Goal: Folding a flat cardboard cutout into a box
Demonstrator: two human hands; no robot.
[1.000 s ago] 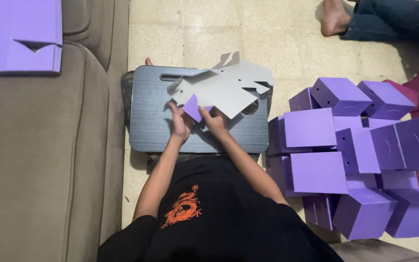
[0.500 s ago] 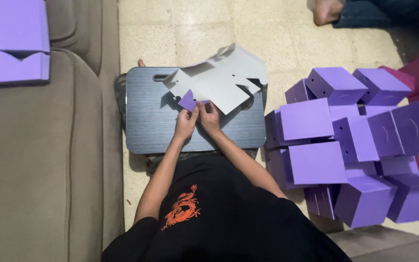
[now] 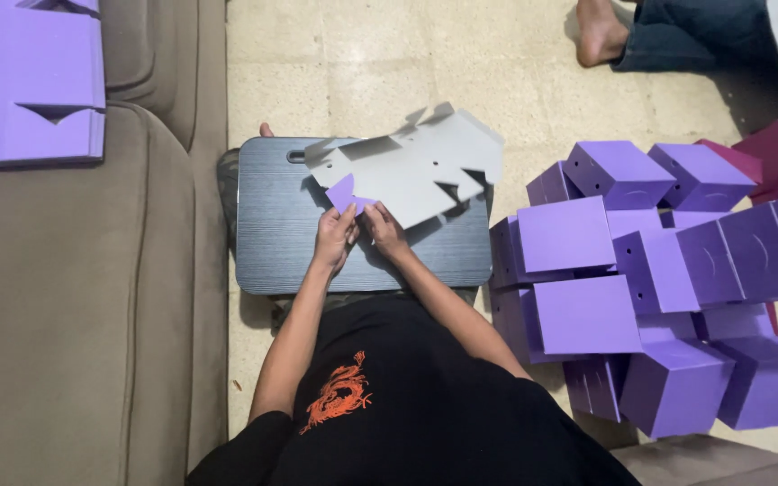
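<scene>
— Head view is giving me both hands on a flat grey die-cut cardboard sheet (image 3: 411,175), which is lying across a dark wood-grain lap tray (image 3: 272,243). What are the fingers doing?

— I'm watching the left hand (image 3: 335,241) pinching a small purple flap (image 3: 344,193) of that sheet, folded up so its coloured side is showing. The right hand (image 3: 385,234) is sitting just beside it, fingers pressing down on the sheet's near edge.

— And around the grip?

— To the right of the hands, well apart, a heap of folded purple cardboard boxes (image 3: 659,279) is piling on the tiled floor (image 3: 362,63). To the left, a stack of flat purple sheets (image 3: 29,81) is resting on a beige sofa (image 3: 74,315). Beyond the grip, another person's bare foot (image 3: 601,31) is showing.
</scene>
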